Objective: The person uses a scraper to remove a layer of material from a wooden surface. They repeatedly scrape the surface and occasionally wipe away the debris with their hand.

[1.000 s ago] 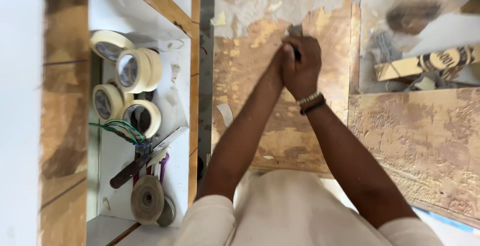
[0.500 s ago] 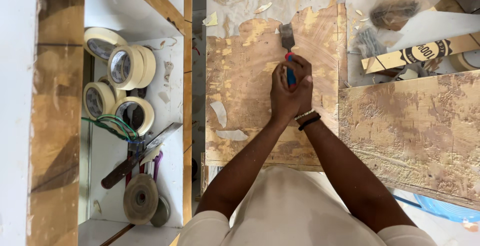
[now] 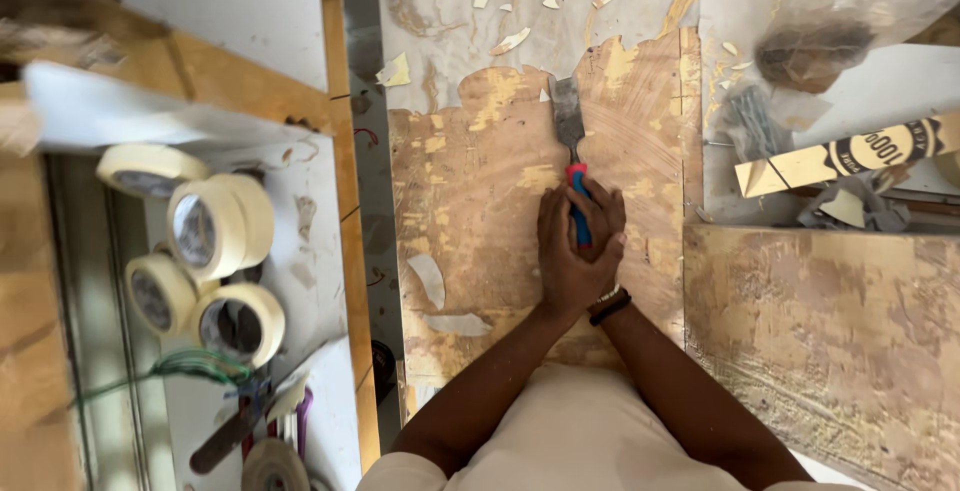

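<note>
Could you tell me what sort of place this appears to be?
Probably a woodworking or refinishing workshop: a scraped wooden board strewn with veneer flakes, a scraper in both hands, and masking tape rolls beside it.

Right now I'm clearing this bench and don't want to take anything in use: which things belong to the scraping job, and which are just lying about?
In use:
- blue-and-red-handled metal scraper, gripped by left hand and right hand
- brown wooden board with pale coating
- pale peeled flakes

Lying about:
- cream masking-tape rolls
- green wire
- clear plastic bag
- yellow-and-black cardboard strip
</note>
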